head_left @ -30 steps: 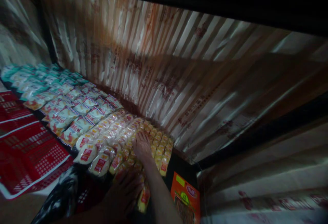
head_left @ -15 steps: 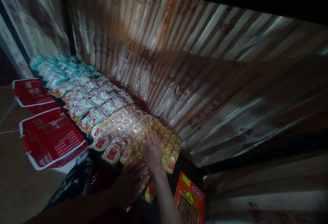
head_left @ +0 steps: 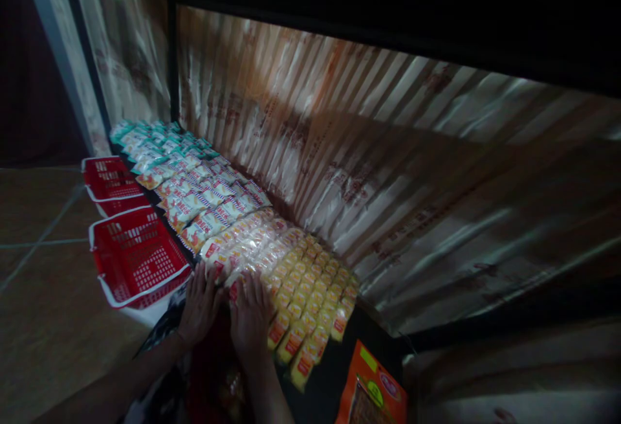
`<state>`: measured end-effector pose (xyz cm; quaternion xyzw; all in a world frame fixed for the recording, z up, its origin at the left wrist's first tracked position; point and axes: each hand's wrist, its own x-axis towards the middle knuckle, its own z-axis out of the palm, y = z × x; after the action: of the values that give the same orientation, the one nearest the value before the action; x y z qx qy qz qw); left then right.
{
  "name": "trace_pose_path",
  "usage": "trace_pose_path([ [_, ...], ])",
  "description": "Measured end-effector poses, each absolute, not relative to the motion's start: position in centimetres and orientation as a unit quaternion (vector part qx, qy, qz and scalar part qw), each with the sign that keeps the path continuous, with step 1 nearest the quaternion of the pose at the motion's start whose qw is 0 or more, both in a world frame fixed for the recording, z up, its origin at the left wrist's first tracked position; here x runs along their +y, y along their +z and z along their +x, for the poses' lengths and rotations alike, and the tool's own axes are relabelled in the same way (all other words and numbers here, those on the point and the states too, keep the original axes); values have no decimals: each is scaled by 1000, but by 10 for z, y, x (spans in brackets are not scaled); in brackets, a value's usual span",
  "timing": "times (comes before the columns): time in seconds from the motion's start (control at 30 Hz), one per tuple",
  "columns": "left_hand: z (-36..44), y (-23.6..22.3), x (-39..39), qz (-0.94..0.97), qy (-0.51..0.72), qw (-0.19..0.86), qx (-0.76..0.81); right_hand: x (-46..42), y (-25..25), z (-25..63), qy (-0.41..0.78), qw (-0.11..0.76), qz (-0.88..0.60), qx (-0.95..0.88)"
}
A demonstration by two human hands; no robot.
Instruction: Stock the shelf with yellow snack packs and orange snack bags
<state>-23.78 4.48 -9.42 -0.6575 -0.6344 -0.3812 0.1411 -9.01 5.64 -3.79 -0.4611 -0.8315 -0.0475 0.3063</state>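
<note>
My left hand (head_left: 200, 304) lies with its fingers stretched over the front edge of the clear-wrapped round pale snacks (head_left: 252, 236). Beside it, my right hand (head_left: 249, 311) rests flat on the same front row, fingers extended and slightly apart. Neither hand is wrapped around a pack. Just right of my right hand are rows of yellow-wrapped snacks (head_left: 310, 285) with red and orange labels. Beyond the pale snacks sit white bags (head_left: 208, 200) with striped edges, then green-and-white bags (head_left: 155, 139) at the far end.
Two red baskets with white rims, a nearer one (head_left: 140, 256) and a farther one (head_left: 111, 181), stand on the left. An orange packet (head_left: 373, 388) lies on the dark shelf (head_left: 334, 359) at lower right. Wrinkled plastic sheeting (head_left: 359, 145) covers the back. A dark beam crosses above.
Both hands have moved left, off the yellow snacks and onto the front of the pale ones. The view has shifted, so the shelf appears farther right and slightly lower.
</note>
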Motion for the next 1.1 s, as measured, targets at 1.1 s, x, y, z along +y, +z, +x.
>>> trace_pose_path([
  [1.1,-251,-100,99,-659,-370,156,-636,100,-75,-142,-89,313,-475,-817],
])
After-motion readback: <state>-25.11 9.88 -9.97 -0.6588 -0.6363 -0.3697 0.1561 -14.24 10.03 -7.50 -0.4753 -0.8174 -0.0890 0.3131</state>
